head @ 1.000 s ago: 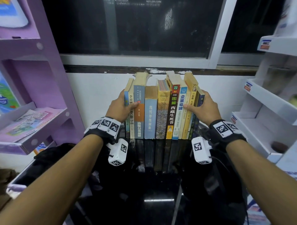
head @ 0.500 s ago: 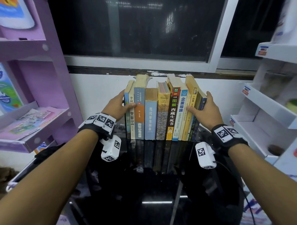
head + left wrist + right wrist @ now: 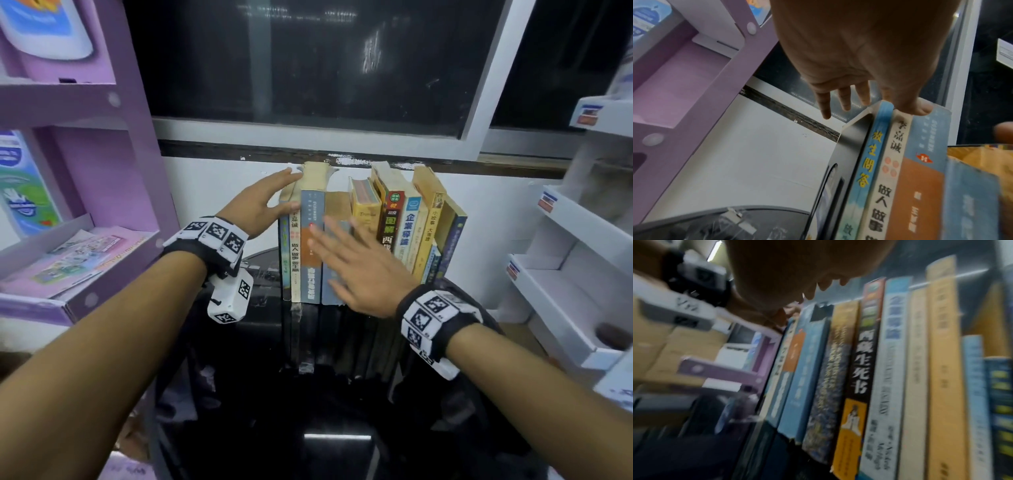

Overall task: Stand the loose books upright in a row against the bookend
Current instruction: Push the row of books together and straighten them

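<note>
Several books (image 3: 407,226) stand upright in a row on the black glossy table (image 3: 274,411), backs to the white wall. My left hand (image 3: 274,195) lies against the row's upper left corner, fingers straight, thumb touching the top of a spine. In the left wrist view the left hand (image 3: 859,56) reaches past a black bookend (image 3: 851,154) that flanks the light blue first book (image 3: 871,162). My right hand (image 3: 346,253) is flat and spread in front of the middle spines, blurred. The right wrist view shows the right hand (image 3: 797,264) above the blurred spines (image 3: 861,363).
A purple display shelf (image 3: 113,178) with magazines (image 3: 78,260) stands close on the left. White tiered shelves (image 3: 565,274) stand on the right. A dark window (image 3: 308,68) runs above the wall ledge behind the books.
My right hand left the row's right end and swept left across the spines. My left hand rose to the row's top left corner with fingers straightened.
</note>
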`<state>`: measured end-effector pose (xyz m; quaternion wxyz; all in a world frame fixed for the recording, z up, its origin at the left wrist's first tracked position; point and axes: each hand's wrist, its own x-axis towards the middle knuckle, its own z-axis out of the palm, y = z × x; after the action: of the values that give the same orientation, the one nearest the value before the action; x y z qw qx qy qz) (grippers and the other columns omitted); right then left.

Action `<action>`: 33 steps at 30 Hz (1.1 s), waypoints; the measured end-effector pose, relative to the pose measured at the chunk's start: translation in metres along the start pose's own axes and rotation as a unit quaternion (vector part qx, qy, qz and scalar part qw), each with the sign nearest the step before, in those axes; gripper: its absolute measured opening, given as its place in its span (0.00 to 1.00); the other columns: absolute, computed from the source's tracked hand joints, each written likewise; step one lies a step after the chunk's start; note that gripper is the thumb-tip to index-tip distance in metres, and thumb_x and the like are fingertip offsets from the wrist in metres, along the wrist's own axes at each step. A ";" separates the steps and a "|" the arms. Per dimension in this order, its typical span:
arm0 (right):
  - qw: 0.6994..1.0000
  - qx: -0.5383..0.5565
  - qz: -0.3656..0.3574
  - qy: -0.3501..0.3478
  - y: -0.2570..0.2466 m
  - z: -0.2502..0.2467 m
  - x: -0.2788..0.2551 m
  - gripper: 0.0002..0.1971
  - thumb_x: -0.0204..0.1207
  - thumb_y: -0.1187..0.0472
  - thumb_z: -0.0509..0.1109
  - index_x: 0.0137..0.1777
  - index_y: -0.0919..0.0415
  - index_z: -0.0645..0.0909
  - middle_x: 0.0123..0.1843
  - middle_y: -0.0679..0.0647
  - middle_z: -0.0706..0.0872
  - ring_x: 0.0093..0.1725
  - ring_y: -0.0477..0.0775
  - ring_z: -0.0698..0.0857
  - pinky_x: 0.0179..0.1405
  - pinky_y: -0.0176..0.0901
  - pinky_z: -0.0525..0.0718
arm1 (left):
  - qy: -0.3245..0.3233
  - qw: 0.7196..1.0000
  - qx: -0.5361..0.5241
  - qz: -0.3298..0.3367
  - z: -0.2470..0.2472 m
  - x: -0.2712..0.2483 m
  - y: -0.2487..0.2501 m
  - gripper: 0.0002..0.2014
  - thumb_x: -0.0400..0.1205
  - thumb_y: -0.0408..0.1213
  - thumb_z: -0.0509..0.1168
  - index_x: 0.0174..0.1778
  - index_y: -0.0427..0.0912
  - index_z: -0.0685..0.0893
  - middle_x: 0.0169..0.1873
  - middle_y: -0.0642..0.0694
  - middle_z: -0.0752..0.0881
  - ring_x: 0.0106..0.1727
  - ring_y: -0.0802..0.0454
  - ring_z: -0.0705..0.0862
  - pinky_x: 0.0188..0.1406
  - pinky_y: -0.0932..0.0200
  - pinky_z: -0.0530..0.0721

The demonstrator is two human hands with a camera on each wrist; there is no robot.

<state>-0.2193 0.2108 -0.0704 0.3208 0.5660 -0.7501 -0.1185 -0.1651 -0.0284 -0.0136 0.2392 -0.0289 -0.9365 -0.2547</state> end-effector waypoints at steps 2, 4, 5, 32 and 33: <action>0.998 -0.005 -0.058 -0.011 -0.010 0.013 0.009 0.36 0.81 0.45 0.56 0.85 0.60 0.55 0.86 0.59 0.53 0.86 0.60 0.47 0.82 0.65 0.43 | -0.001 1.000 0.000 0.009 0.001 0.003 -0.004 0.27 0.83 0.47 0.64 0.80 0.53 0.68 0.83 0.51 0.62 0.82 0.54 0.61 0.78 0.60 0.57; 0.995 -0.008 -0.095 -0.021 -0.018 0.022 0.018 0.37 0.80 0.44 0.58 0.85 0.61 0.55 0.86 0.59 0.54 0.86 0.60 0.46 0.82 0.66 0.44 | -0.009 1.000 -0.012 0.018 0.002 0.005 -0.007 0.28 0.83 0.48 0.64 0.80 0.53 0.68 0.83 0.52 0.62 0.82 0.56 0.60 0.78 0.62 0.57; 0.994 -0.012 -0.107 -0.026 -0.020 0.026 0.023 0.37 0.80 0.43 0.58 0.85 0.61 0.55 0.86 0.59 0.54 0.86 0.60 0.47 0.82 0.66 0.44 | -0.015 0.999 -0.018 0.023 0.003 0.005 -0.008 0.28 0.83 0.47 0.64 0.80 0.52 0.68 0.83 0.51 0.61 0.82 0.56 0.59 0.78 0.63 0.57; 0.982 -0.047 -0.180 -0.026 -0.014 0.057 0.050 0.39 0.81 0.41 0.57 0.85 0.64 0.53 0.86 0.59 0.51 0.86 0.58 0.45 0.82 0.65 0.39 | 0.044 0.993 -0.101 0.052 0.018 0.002 -0.020 0.26 0.81 0.47 0.68 0.76 0.54 0.72 0.67 0.54 0.81 0.66 0.65 0.77 0.62 0.66 0.79; 0.982 -0.041 -0.180 -0.024 -0.014 0.056 0.048 0.39 0.81 0.42 0.57 0.85 0.63 0.53 0.86 0.59 0.51 0.86 0.59 0.45 0.82 0.65 0.40 | 0.040 0.993 -0.098 0.050 0.017 0.003 -0.019 0.26 0.81 0.46 0.68 0.76 0.54 0.72 0.66 0.54 0.81 0.66 0.66 0.77 0.61 0.67 0.78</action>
<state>-0.2502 0.1515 -0.1037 0.2991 0.6750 -0.6379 -0.2191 -0.1779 -0.0367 -0.0335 0.2844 -0.0883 -0.8944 -0.3336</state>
